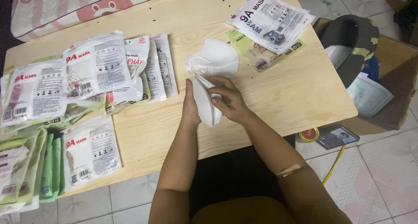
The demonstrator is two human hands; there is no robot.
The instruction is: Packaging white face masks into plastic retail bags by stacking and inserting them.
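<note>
The pale wooden table [270,89] bears everything; along its left side lies a fanned heap of flat white plastic packets with red lettering [91,67], with green-edged packets [48,171] stacked at the near left corner; a smaller pile of white and pale-green packets [270,23] sits at the far right. Mid-table, a stack of white folded fabric masks [208,103] stands on edge between both hands; a further loose white mask [215,58] lies just beyond, seemingly touching it. The left hand [190,106] presses flat against the stack's side; the right hand [230,102] curls its fingers over the other side, pinching. The masks look light, soft and floppy, best gripped across the folded edges together.
</note>
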